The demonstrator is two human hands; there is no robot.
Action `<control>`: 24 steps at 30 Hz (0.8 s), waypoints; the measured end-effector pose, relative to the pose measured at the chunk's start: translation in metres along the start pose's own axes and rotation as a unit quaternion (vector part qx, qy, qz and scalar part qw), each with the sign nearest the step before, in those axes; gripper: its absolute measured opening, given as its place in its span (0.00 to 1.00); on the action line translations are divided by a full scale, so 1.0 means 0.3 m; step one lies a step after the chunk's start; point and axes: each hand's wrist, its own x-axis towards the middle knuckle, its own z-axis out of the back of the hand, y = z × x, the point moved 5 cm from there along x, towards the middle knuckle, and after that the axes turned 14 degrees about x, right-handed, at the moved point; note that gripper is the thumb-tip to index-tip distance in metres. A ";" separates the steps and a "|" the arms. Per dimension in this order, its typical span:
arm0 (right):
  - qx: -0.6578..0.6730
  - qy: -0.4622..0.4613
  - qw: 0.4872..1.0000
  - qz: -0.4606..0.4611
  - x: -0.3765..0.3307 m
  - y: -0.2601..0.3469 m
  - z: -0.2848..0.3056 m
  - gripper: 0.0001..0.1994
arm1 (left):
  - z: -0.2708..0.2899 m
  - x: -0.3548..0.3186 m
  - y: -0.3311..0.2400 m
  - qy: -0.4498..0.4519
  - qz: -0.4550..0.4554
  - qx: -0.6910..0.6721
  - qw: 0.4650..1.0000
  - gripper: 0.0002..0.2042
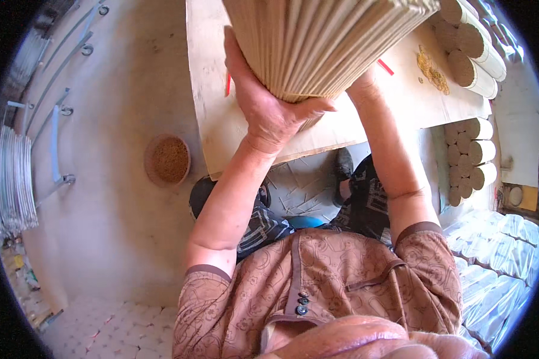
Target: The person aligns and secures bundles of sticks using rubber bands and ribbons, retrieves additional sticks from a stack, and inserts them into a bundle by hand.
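Both hands (265, 113) hold a bundle of thin sticks (317, 51).

L hand (268, 113), R hand (363, 85) — both fwd

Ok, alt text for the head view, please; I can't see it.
A thick bundle of thin tan sticks is gripped by the person's left hand above a pale table; the right hand is partly hidden behind the bundle. Yellow bands and stacked bundles lie at the table's right.

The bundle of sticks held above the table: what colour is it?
The bundle of sticks is pale tan, best seen in the head view, the only one.
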 end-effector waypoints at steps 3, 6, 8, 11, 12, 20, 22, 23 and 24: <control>0.178 -0.035 0.978 -0.104 -0.002 0.155 -0.031 0.33 | 0.063 0.026 0.022 0.034 0.013 -0.010 0.999 0.78; 0.322 -0.084 0.908 -0.254 -0.010 0.242 0.016 0.38 | 0.050 0.012 0.030 0.045 0.088 -0.181 0.978 0.78; 0.311 -0.089 0.878 -0.354 -0.038 0.189 0.041 0.40 | 0.020 -0.016 0.045 0.041 0.113 -0.216 0.969 0.79; 0.329 -0.072 0.892 -0.301 -0.046 0.178 0.011 0.41 | 0.006 -0.016 0.039 0.022 0.036 -0.122 0.992 0.79; 0.314 -0.069 0.901 -0.291 -0.058 0.167 -0.002 0.40 | 0.008 -0.007 0.032 0.016 0.018 -0.084 0.996 0.80; 0.353 -0.091 0.883 -0.296 -0.063 0.163 0.088 0.40 | 0.012 0.002 0.032 0.006 0.106 -0.235 0.966 0.75; 0.322 -0.080 0.900 -0.283 -0.059 0.164 0.061 0.40 | 0.002 -0.035 0.040 -0.018 0.092 -0.262 0.960 0.77; 0.301 -0.075 0.910 -0.276 -0.063 0.163 0.050 0.40 | -0.012 -0.053 0.032 -0.015 0.073 -0.210 0.975 0.78; 0.284 -0.068 0.917 -0.272 -0.076 0.155 0.028 0.40 | -0.002 -0.045 0.027 -0.001 0.058 -0.168 0.984 0.78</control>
